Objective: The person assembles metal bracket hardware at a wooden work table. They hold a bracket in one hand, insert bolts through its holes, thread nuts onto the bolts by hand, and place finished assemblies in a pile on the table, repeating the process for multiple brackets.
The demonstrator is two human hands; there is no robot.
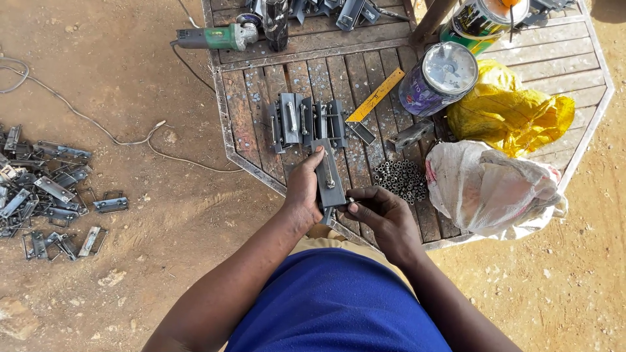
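**Fitting a small part to a metal latch**

The left hand (pixel 303 189) grips a grey metal latch (pixel 328 176) upright over the near edge of the wooden table (pixel 261 98), fingers wrapped round its left side. The right hand (pixel 385 218) pinches something small at the latch's lower end; what it is cannot be told. The two hands meet there, almost touching.

To do this well, I judge the latch should stay braced and steady while the right fingers line the piece up squarely before pressing it home. A pile of small rings (pixel 399 177) lies just to the right, within easy reach. More latches (pixel 306 120) stand grouped behind, and others (pixel 45 189) lie scattered on the ground to the left.
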